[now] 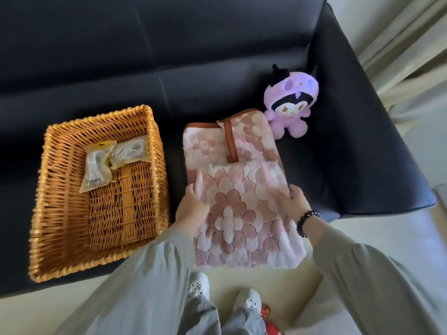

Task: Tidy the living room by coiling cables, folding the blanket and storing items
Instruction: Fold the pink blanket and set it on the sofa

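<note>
Below me I see white clogs [198, 285] on the floor; above them my left hand [191, 206] and right hand [296, 199] each grip a side edge of the pink flowered blanket [232, 213], part-folded on the dark sofa [169, 68] between a wicker basket [43, 189] holding two bagged cables [96, 165] and a purple plush toy [290, 102]

grey long sleeves [135, 286], black bead bracelet [306, 223], grey trousers [200, 317], white clogs [198, 285]
</note>
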`<action>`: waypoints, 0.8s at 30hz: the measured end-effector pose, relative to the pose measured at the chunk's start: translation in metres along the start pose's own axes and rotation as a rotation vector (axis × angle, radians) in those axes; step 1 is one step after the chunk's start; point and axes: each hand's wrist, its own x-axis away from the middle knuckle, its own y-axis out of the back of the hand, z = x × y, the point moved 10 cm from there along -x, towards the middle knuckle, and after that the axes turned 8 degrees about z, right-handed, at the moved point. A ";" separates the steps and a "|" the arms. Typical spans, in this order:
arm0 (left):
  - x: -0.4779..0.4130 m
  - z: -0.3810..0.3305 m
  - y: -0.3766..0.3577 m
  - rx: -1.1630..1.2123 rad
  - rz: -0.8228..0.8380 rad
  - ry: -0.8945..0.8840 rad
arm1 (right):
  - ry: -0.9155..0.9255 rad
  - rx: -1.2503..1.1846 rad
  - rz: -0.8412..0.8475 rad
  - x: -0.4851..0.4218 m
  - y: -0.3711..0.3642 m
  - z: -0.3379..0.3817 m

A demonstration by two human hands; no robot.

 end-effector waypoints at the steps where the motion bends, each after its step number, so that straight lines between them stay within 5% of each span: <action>1: 0.001 -0.007 -0.003 -0.209 -0.018 -0.077 | 0.010 0.092 -0.007 0.002 -0.005 0.000; 5: -0.005 -0.013 -0.060 -0.818 0.125 -0.320 | 0.162 0.510 -0.088 0.003 -0.028 0.004; 10: -0.016 0.002 -0.097 -0.875 0.248 -0.289 | 0.156 0.593 -0.136 -0.007 -0.026 -0.005; 15: -0.021 0.006 -0.098 -0.648 0.224 -0.195 | -0.079 0.003 0.032 -0.018 -0.033 -0.038; 24: -0.026 0.040 -0.052 0.263 -0.054 0.058 | -0.158 -0.188 0.325 -0.024 -0.038 -0.053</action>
